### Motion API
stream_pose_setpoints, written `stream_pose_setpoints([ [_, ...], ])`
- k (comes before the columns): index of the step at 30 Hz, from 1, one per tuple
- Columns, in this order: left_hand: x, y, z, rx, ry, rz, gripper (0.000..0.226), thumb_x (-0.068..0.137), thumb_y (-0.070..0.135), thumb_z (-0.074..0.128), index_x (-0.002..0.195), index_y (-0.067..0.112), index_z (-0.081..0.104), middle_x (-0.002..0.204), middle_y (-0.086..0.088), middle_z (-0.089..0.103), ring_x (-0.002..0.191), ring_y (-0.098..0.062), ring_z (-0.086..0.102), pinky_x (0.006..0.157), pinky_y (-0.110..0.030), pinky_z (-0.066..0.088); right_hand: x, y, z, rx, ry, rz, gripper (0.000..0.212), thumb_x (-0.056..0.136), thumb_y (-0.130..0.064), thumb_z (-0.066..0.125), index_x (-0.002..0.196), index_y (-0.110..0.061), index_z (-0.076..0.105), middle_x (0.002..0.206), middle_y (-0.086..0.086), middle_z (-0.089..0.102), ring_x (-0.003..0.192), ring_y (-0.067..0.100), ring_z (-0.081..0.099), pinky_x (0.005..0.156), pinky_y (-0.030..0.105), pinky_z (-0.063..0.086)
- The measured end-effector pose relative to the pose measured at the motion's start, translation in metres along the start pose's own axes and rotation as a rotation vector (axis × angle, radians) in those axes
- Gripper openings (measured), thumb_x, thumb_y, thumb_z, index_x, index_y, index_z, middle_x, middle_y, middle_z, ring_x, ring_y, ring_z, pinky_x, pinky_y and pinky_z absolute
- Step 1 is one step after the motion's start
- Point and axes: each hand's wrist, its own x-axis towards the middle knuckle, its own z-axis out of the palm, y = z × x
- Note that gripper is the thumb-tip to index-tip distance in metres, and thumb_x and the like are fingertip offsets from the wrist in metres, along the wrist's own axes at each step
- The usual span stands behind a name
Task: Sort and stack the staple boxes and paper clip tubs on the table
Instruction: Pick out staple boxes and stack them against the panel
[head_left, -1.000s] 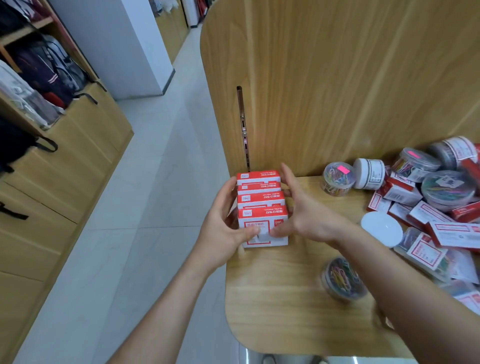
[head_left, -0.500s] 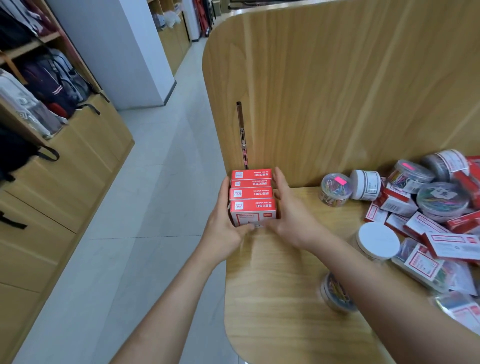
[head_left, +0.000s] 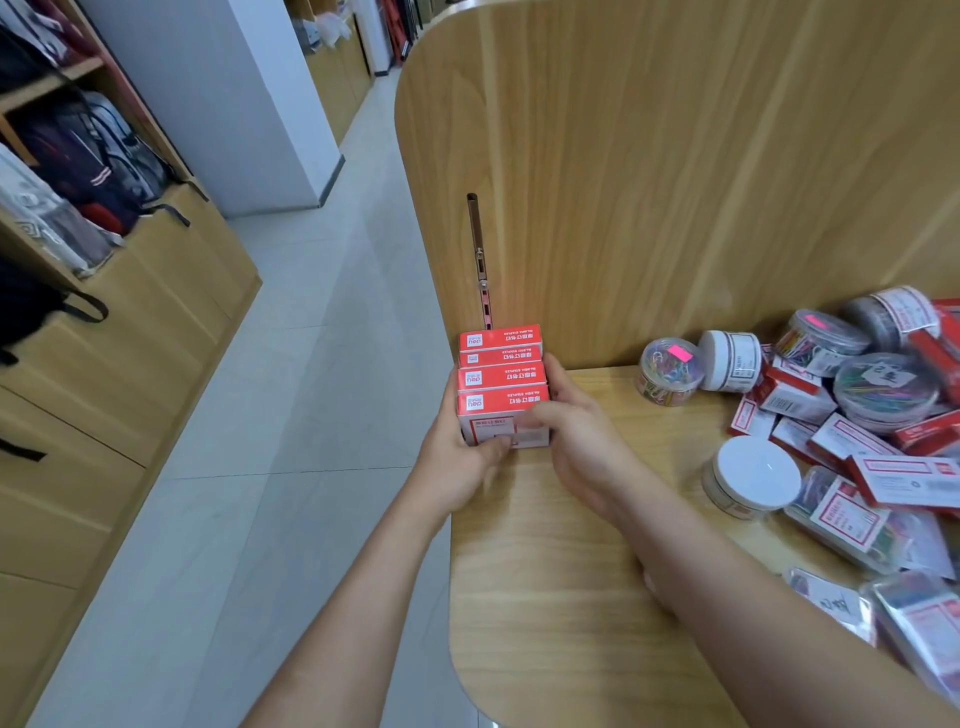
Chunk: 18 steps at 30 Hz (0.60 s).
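A row of several red-and-white staple boxes stands at the table's far left corner, against the wooden partition. My left hand grips the row from the left, thumb on the nearest box's front face. My right hand grips it from the right, fingers curled over the nearest box. A heap of loose staple boxes and round paper clip tubs lies along the table's right side. One tub with a white lid stands nearer to me.
The wooden table ends in a rounded left edge above a tiled aisle floor. A tall wooden partition backs the table, with a metal rail in it. Shelves with backpacks line the far left.
Both hands slid the row of staple boxes back toward the partition and the left corner. My head has moved, so the tub near the front edge is now hidden behind my right arm.
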Motion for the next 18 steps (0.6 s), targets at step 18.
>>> stream_pose_setpoints([
  [18, -0.015, -0.005, 0.011, 0.322, 0.187, 0.056, 0.072, 0.088, 0.009, 0.062, 0.147, 0.029, 0.025, 0.115, 0.014, 0.06, 0.112, -0.013, 0.058, 0.095, -0.033, 0.047, -0.018, 0.004, 0.0, -0.22, 0.194, -0.022, 0.031, 0.101, -0.013, 0.039, 0.103, -0.039, 0.057, 0.084, -0.029, 0.069, 0.085, -0.013, 0.062, 0.08, 0.008, 0.045],
])
